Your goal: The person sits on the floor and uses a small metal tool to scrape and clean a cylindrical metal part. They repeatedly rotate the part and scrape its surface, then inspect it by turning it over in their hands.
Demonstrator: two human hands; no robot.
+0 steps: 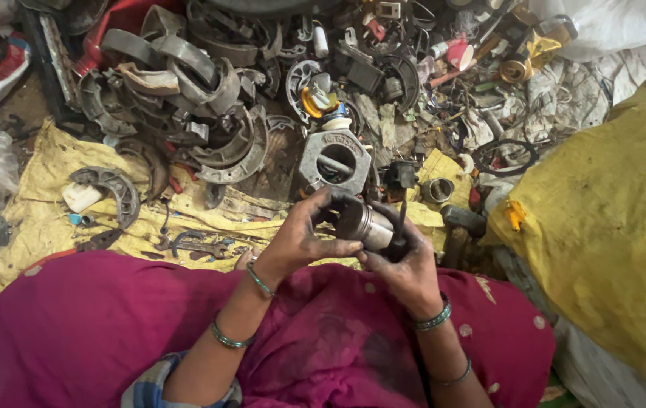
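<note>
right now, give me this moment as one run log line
left hand: grips metal cylinder | right hand: holds cylinder's other end with dark tool | lap: magenta cloth | floor: scrap metal parts, yellow sheet

The person wears a loose magenta garment [111, 325] with small pale dots scattered over it and a dark smudged patch in the lap. A blue and white checked cloth [149, 385] shows at the lower edge. The left hand [300, 238] and right hand [406, 264] are smeared with black grease. Thin green bangles [259, 281] ring both wrists, two on each forearm.
</note>
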